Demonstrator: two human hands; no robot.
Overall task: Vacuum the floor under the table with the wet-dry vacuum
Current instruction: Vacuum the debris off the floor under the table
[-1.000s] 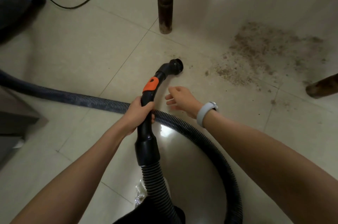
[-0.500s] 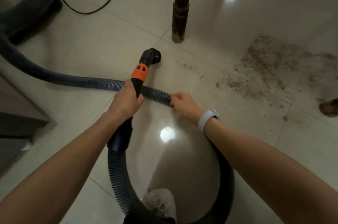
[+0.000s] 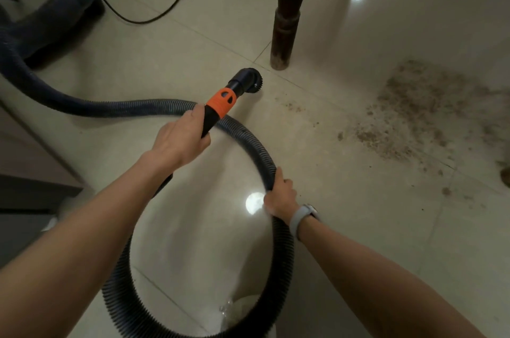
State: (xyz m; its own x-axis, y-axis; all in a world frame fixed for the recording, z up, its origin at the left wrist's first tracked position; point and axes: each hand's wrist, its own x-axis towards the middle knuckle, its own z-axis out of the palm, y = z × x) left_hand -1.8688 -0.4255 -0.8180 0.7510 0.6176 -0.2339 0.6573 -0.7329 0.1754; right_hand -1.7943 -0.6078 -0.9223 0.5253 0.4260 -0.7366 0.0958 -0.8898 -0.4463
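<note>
My left hand grips the black vacuum handle just below its orange collar. The round brush nozzle at its tip hovers low over the tiles, close to a dark wooden table leg. My right hand, with a grey wristband, holds the ribbed black hose where it loops back toward me. The hose runs left to the vacuum body at the top left. A patch of brown dirt lies on the floor to the right of the nozzle.
A black power cord curls on the tiles behind the hose. A grey cabinet edge stands at the left. A second wooden leg shows at the right edge. A clear plastic item lies inside the hose loop near me.
My right hand took hold of the hose and slid along it toward me, widening the loop. My left hand moved the nozzle toward the table leg.
</note>
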